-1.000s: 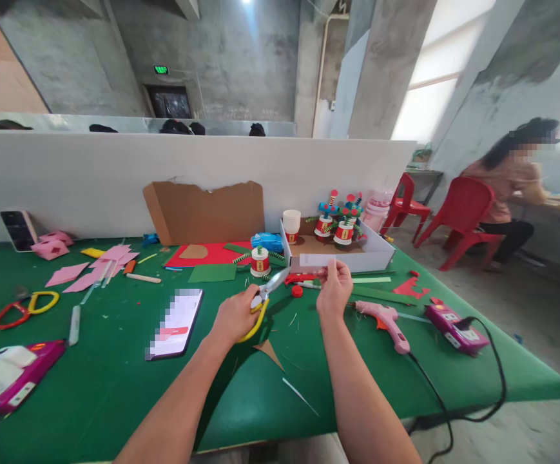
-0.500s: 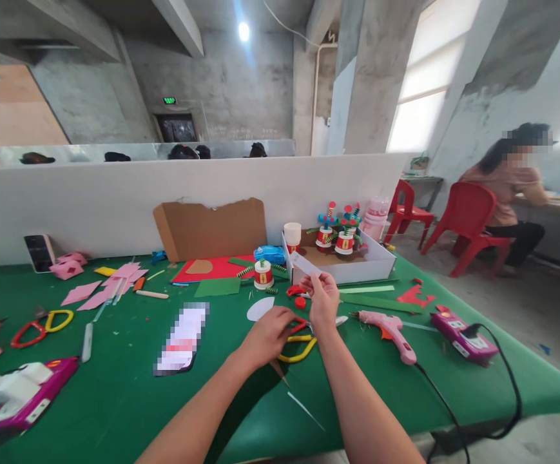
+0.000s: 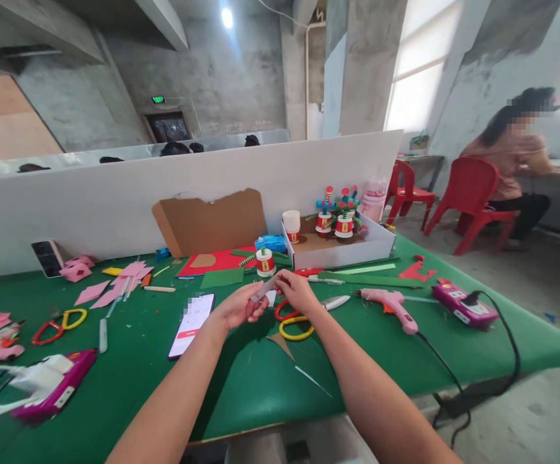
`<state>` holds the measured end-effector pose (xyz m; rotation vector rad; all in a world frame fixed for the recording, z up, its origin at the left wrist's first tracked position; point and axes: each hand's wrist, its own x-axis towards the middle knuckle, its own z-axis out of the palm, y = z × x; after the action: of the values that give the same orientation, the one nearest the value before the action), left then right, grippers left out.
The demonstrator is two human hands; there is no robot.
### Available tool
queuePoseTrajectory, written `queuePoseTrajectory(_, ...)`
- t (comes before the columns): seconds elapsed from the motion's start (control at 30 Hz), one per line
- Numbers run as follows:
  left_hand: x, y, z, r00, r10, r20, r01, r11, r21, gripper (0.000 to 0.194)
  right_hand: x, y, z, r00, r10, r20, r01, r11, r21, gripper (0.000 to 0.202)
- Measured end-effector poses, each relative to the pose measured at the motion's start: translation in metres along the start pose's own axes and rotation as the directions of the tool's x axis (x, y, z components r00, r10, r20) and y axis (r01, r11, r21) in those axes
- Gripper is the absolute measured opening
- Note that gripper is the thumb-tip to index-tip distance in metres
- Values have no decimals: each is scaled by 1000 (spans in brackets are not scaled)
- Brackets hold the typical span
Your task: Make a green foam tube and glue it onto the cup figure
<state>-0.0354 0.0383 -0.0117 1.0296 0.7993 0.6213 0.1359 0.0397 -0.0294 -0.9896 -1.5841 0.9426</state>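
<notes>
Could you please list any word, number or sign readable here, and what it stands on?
None can be read with certainty:
Flat phone: digits, partly pixelated.
Green sign: too small.
Back wall: faint marks, illegible.
Red-white cups: labels too small.
Purple power strips: marks blurred.

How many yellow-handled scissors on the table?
2. One pair is by the right hand, partly behind that wrist; the other pair is far left, just beyond the purple power strip. More could be hidden.
</notes>
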Motion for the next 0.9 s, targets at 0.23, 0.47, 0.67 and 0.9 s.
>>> queuePoseTrajectory(0.23,4,-22,14,944,273,-184,-269,962,49,43,2,11,17,984,175,-20,-164,955,248,25)
queuePoseTrajectory(0.47,11,-28,15,835,464,-295,-319,847,426,36,2,15,24,991,132,19,-134,982,132,33)
queuePoseTrajectory(0.67,12,-29,43,802,596,37,-292,337,895,20,16,9,-41,831,6,-557,9,1000,25,30)
queuePoseTrajectory(0.9,58,-44,83,924,364,115,-222,269,937,44,11,-10,-58,711,-41,-702,163,981,108,31)
